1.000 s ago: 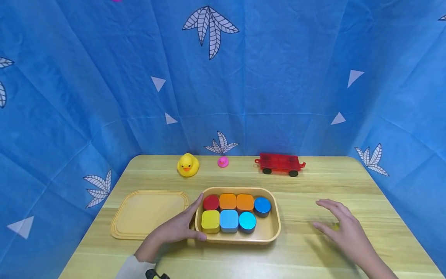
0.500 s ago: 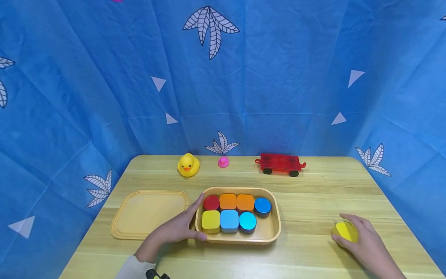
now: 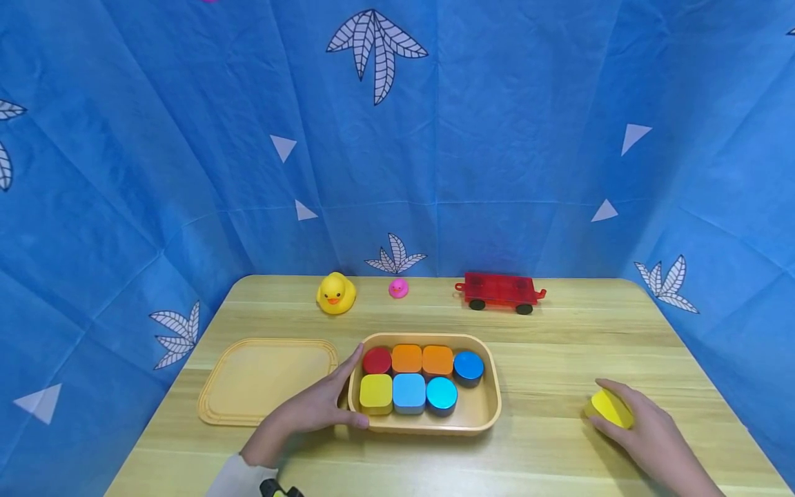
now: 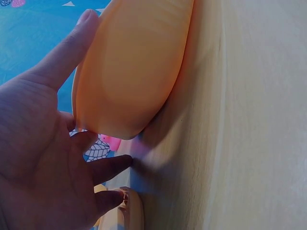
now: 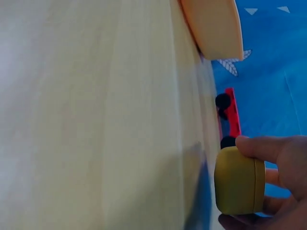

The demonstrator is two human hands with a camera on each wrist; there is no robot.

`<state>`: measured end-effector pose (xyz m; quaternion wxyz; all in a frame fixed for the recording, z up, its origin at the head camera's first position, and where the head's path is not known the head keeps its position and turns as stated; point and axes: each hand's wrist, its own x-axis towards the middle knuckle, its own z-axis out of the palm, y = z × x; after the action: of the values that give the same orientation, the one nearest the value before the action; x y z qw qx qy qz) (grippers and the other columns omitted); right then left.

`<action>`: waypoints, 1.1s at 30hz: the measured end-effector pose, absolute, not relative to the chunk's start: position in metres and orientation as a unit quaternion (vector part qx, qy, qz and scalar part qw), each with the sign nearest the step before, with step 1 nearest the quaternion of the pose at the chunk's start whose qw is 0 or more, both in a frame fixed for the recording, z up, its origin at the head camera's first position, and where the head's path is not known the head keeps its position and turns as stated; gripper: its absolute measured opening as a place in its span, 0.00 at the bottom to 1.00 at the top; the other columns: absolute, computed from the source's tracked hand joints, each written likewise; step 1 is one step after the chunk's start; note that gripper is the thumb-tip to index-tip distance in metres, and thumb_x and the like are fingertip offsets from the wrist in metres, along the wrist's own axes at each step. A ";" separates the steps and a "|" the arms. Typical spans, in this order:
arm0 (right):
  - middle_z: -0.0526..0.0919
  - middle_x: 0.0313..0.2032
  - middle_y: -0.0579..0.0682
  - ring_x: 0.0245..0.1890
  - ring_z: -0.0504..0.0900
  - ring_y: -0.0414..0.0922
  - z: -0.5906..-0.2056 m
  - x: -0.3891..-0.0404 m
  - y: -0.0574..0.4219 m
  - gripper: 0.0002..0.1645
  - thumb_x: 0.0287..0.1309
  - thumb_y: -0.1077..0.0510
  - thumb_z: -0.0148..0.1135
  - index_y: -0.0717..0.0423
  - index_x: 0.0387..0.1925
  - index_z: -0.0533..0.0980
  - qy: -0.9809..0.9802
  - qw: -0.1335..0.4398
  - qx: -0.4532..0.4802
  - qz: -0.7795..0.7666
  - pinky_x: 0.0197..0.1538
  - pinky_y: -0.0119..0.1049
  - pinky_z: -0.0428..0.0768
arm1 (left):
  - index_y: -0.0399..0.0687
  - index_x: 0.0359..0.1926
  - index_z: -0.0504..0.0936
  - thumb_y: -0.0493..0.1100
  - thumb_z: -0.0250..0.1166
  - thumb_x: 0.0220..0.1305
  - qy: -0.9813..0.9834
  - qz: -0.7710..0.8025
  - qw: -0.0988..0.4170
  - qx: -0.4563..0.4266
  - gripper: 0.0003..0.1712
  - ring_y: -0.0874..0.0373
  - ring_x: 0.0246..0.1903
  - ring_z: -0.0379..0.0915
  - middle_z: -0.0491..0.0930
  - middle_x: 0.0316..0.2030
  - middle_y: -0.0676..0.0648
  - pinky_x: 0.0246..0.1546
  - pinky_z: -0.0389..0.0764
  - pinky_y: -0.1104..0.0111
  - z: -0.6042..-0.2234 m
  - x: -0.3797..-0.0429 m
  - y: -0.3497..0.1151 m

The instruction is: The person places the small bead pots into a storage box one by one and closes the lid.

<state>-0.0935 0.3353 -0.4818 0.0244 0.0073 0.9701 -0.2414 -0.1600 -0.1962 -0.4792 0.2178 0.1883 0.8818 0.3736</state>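
Observation:
My left hand (image 3: 310, 407) grips the left end of an orange-tan plastic box (image 3: 478, 412), index finger at the back corner and thumb at the front. The left wrist view shows the thumb along one side of that box (image 4: 139, 67), with the outer fingers loose below its end. Inside, a back row has a red round block (image 3: 377, 361), two orange square blocks and a blue round block (image 3: 468, 367). In front sit a yellow block (image 3: 375, 394), a light blue block (image 3: 408, 393) and a cyan round block (image 3: 442, 394). My right hand (image 3: 649, 428) pinches another yellow rounded-square block (image 5: 235, 182), close over the table.
A flat tan lid-like tray (image 3: 273, 379) lies left of the box, partly behind the left hand. Along the back edge stand a yellow duck (image 3: 335, 295), a small pink duck (image 3: 398, 288) and a red toy wagon (image 3: 499, 290). A blue cloth (image 3: 509, 152) surrounds the table.
My right hand has come down to the right, taken hold of the yellow block between thumb and fingers, and shifted slightly left with it. My left hand stays on the box.

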 end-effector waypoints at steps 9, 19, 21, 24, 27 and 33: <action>0.75 0.61 0.75 0.50 0.80 0.65 -0.467 -0.101 0.310 0.47 0.55 0.46 0.78 0.63 0.68 0.68 0.964 -0.002 -0.016 -0.266 0.50 0.61 0.81 | 0.70 0.83 0.32 0.67 0.76 0.54 0.882 0.373 0.216 0.191 0.73 0.42 0.81 0.41 0.38 0.83 0.50 0.76 0.55 0.42 -0.480 -0.161 -0.196; 0.81 0.60 0.64 0.56 0.80 0.61 -0.448 -0.106 0.271 0.43 0.52 0.53 0.81 0.59 0.68 0.74 0.945 -0.042 -0.085 -0.314 0.54 0.59 0.84 | 0.69 0.83 0.32 0.66 0.77 0.54 0.881 0.374 0.218 0.191 0.73 0.42 0.81 0.41 0.38 0.83 0.50 0.76 0.55 0.42 -0.479 -0.161 -0.196; 0.80 0.61 0.63 0.58 0.80 0.62 -0.445 -0.108 0.264 0.44 0.53 0.52 0.80 0.58 0.70 0.73 0.939 -0.036 -0.094 -0.330 0.55 0.58 0.83 | 0.69 0.83 0.32 0.66 0.77 0.54 0.881 0.374 0.217 0.192 0.73 0.42 0.81 0.42 0.38 0.83 0.50 0.76 0.55 0.42 -0.479 -0.161 -0.196; 0.79 0.63 0.63 0.58 0.80 0.62 -0.441 -0.111 0.253 0.45 0.53 0.51 0.80 0.59 0.69 0.72 0.931 -0.031 -0.100 -0.350 0.56 0.58 0.83 | 0.69 0.83 0.32 0.66 0.77 0.54 0.880 0.375 0.217 0.193 0.73 0.42 0.81 0.41 0.38 0.83 0.50 0.76 0.55 0.42 -0.480 -0.161 -0.196; 0.81 0.61 0.60 0.57 0.81 0.58 -0.438 -0.113 0.243 0.44 0.52 0.51 0.81 0.59 0.68 0.73 0.924 -0.040 -0.109 -0.365 0.56 0.56 0.83 | 0.69 0.83 0.32 0.66 0.77 0.54 0.881 0.375 0.214 0.194 0.73 0.42 0.81 0.42 0.38 0.83 0.50 0.76 0.55 0.42 -0.481 -0.161 -0.197; 0.82 0.57 0.53 0.56 0.81 0.52 -0.433 -0.118 0.225 0.43 0.52 0.53 0.81 0.59 0.67 0.74 0.911 -0.049 -0.139 -0.384 0.58 0.53 0.83 | 0.69 0.83 0.32 0.66 0.77 0.54 0.881 0.374 0.213 0.195 0.72 0.42 0.80 0.42 0.38 0.83 0.49 0.76 0.55 0.42 -0.481 -0.161 -0.197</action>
<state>-0.1176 0.2248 -0.4330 -0.0493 -0.1394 0.9114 -0.3840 -0.1610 -0.1966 -0.4809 0.2128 0.1948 0.8813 0.3744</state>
